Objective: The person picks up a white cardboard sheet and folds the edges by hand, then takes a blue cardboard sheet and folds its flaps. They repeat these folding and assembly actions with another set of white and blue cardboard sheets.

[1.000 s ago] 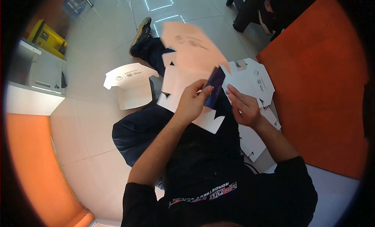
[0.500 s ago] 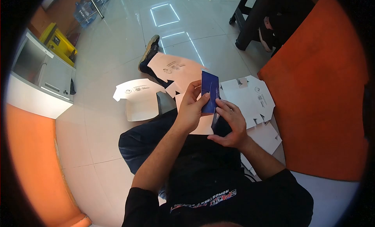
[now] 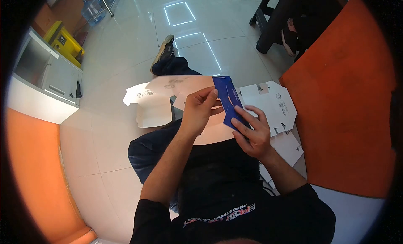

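A cardboard box blank (image 3: 189, 82), pale inside and printed blue outside, lies across my lap with one blue side panel folded up. My left hand (image 3: 199, 109) is closed at the inner edge of that panel, its thumb against the blue face. From the other side, my right hand (image 3: 254, 135) grips the blue panel, fingers spread along its lower part. Left of my knee sits a partly folded white box (image 3: 153, 114), its lid flap standing open. To the right lies a flat white box blank (image 3: 273, 105) with printed marks and cut slots.
More white cardboard (image 3: 287, 149) lies beside my right thigh. An orange panel (image 3: 344, 105) borders the right side. A grey cabinet (image 3: 58, 78) and a yellow bin (image 3: 65, 42) stand at left. A person's shoe (image 3: 289, 38) shows beside a black stool (image 3: 264, 34).
The blank has lowered and swung left, its far flap no longer flat over my leg. The blue panel now tilts open more, and both hands have shifted their hold along it.
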`<state>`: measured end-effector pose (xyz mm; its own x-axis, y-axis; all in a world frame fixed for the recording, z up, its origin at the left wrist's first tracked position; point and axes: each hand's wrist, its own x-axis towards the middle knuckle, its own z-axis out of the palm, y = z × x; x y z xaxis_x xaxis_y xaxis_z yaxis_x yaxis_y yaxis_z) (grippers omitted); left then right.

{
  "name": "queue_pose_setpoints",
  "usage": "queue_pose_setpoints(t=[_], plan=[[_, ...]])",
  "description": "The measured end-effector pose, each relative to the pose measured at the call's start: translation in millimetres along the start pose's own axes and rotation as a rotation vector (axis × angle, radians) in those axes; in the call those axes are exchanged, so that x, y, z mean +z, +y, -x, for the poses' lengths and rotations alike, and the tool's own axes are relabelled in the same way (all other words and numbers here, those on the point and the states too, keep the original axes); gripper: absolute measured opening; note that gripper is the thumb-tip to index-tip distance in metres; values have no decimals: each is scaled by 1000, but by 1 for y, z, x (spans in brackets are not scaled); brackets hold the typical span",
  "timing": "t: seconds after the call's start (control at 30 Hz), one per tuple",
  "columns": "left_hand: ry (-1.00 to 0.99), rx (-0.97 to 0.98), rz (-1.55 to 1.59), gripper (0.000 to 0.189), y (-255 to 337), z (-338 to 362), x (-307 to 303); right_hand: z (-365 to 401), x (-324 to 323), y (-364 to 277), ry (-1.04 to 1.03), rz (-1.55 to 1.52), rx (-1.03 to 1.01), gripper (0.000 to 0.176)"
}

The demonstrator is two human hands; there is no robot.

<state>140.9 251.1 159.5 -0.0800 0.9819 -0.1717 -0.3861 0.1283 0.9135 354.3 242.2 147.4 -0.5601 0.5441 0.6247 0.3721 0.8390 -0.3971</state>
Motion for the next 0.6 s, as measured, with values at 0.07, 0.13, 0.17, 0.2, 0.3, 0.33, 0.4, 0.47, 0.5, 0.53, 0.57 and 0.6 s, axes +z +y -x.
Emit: queue_pose_setpoints(t=[0.07,0.13,0.17,0.2,0.3,0.33,0.4,0.47,0.5,0.53,0.57,0.6], plan=[[1,60,-61,22,-3,4,3,-4,1,-3,54,61,56,31],[13,72,-107,21,-6,5,3,-7,5,-4,54,36,87,33],[34,83,-77,18,-10,3,2,-8,8,-4,75,9,112,33],[55,95,-48,15,-12,2,1,-8,10,-3,97,-19,137,34],[108,133,62,10,-18,5,6,-6,15,0,118,29,87,34],[111,135,63,10,-19,6,8,-5,17,0,117,28,84,34],[119,49,128,8,-21,8,11,-3,20,-1,154,79,63,34],[93,48,159,9,-26,6,8,0,25,1,178,73,67,33],[70,47,189,11,-24,6,8,0,26,1,201,64,70,33],[71,47,189,11,-23,6,8,1,25,1,200,63,70,33],[98,67,149,11,-22,5,8,2,24,1,208,60,75,32],[126,88,107,12,-19,6,8,2,23,1,217,55,79,32]])
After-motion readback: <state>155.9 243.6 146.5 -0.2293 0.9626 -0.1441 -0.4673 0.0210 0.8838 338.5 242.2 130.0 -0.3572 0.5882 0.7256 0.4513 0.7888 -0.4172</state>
